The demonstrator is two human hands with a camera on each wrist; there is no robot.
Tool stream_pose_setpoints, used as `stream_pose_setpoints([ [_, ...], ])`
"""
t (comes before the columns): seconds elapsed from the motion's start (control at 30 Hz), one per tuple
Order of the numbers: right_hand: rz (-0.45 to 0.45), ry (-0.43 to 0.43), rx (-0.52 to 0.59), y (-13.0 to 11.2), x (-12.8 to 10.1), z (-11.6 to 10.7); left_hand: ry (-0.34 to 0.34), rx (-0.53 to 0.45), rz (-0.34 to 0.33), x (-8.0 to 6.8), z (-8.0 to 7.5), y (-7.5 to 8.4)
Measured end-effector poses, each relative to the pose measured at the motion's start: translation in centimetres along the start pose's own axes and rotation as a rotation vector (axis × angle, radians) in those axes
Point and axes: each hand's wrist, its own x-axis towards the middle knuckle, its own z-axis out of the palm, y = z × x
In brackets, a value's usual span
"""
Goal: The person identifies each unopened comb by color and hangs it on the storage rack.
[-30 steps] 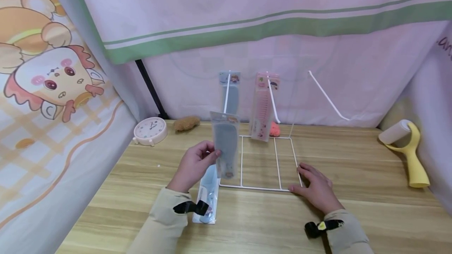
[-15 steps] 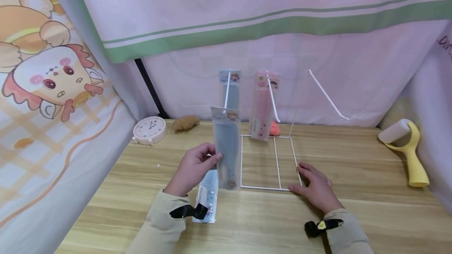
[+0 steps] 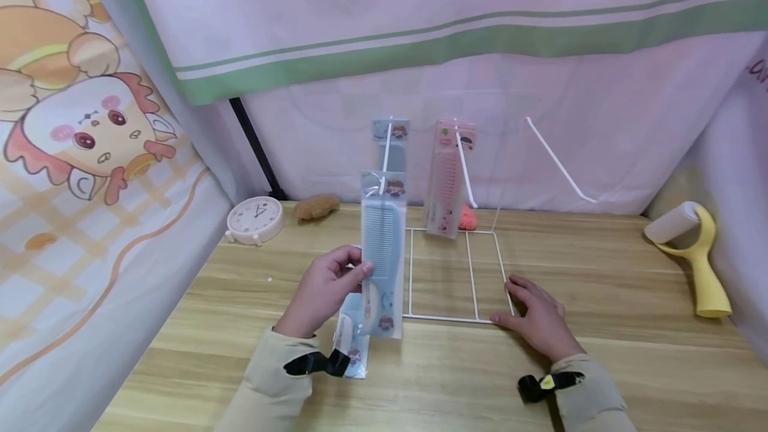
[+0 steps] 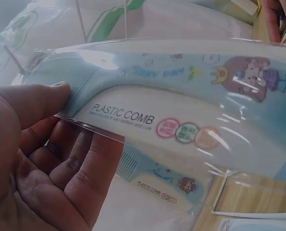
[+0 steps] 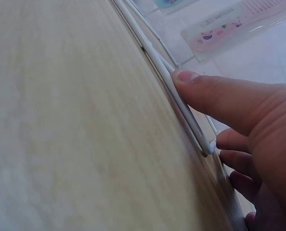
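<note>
Centrally, a white wire rack [image 3: 468, 275] stands on a wooden table [image 3: 600, 352], its flat base frame lying on the wood and thin prongs rising at the back. To the left of the rack's base, the left hand [image 3: 324, 289] pinches a packaged blue comb [image 3: 382, 252] between thumb and fingers, holding it upright with its top hole at the tip of the rack's left prong; whether the prong passes through the hole cannot be made out. Behind it on that prong hangs another blue comb pack [image 3: 391, 142], mostly hidden by the held one. A pink comb pack [image 3: 447, 179] hangs on the middle prong, and the right prong [image 3: 558, 162] is bare. Partly hidden under the left hand and the held pack, a further blue comb pack [image 3: 351, 342] lies flat on the table. At the rack's front right corner, the right hand [image 3: 537, 319] rests with fingers relaxed and spread, the thumb pressed against the base wire; the wrist view cuts off most of its fingers. Far left of the rack sits a small round clock [image 3: 256, 221], and far right a yellow-handled lint roller [image 3: 690, 252]. A brown fluffy object [image 3: 318, 207] behind the rack is too small to identify.
</note>
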Motion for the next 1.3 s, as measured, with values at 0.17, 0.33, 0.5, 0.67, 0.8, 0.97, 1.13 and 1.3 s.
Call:
stream_pose_setpoints([
  [0.17,-0.001,0.002,-0.002,0.1,0.0,0.0,0.015,-0.003,-0.002,0.6,0.1,-0.4],
  [0.33,-0.009,0.009,0.001,0.1,0.0,0.0,0.030,0.006,-0.007,1.5,0.2,-0.9],
  [0.5,-0.018,0.016,0.003,0.1,0.0,0.1,0.043,0.026,-0.038,2.5,0.3,-0.8],
  [0.67,-0.013,0.020,0.006,0.2,0.1,0.1,0.042,0.031,-0.059,3.5,0.2,-0.5],
  [0.8,-0.012,0.019,0.007,0.3,0.1,0.2,0.039,0.038,-0.066,4.4,0.0,-0.7],
  [0.97,-0.008,0.008,0.012,0.2,0.0,0.1,0.035,0.050,-0.091,5.4,-0.2,-0.7],
  [1.13,0.004,-0.003,0.017,0.1,0.0,0.0,0.041,0.054,-0.105,6.4,-0.2,-0.8],
  [1.3,0.010,-0.006,0.015,0.0,0.1,0.0,0.056,0.054,-0.083,7.4,-0.2,-0.6],
])
